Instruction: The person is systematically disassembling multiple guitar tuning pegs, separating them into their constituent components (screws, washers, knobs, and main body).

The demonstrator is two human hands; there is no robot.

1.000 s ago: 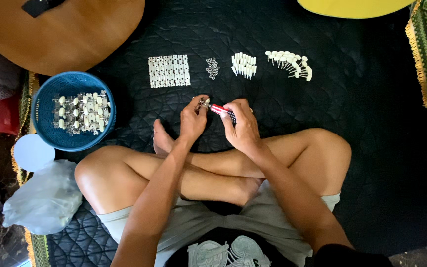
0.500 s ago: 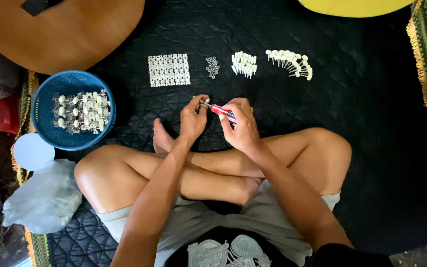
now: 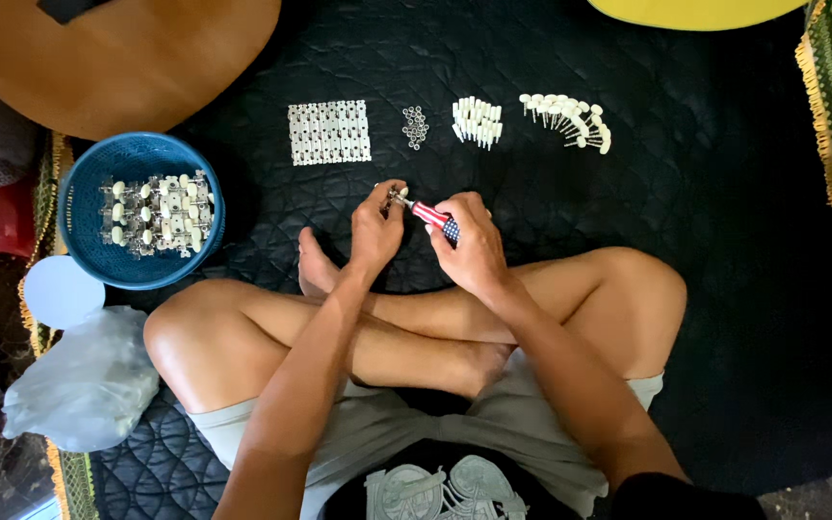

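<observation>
I sit cross-legged on a black quilted mat point(image 3: 724, 289). My left hand point(image 3: 375, 226) pinches a small metal tuner part point(image 3: 397, 194) with a white knob. My right hand point(image 3: 469, 241) grips a small screwdriver point(image 3: 431, 216) with a red, white and blue handle, its tip against that part. Beyond my hands, laid out in a row, are a block of metal plates point(image 3: 329, 132), a small pile of tiny rings point(image 3: 415, 126), a cluster of white pegs point(image 3: 477, 121) and a fan of white-knobbed shafts point(image 3: 568, 117).
A blue basket point(image 3: 89, 241) at my left holds several assembled tuners point(image 3: 156, 213). A brown guitar body point(image 3: 127, 58) lies at far left, a yellow one point(image 3: 695, 12) at the far edge. A white lid point(image 3: 60, 291) and a clear plastic bag point(image 3: 84, 385) lie by my left knee.
Both hands stay together on the small part and screwdriver, with only slight shifts of the fingers. Nothing else has moved.
</observation>
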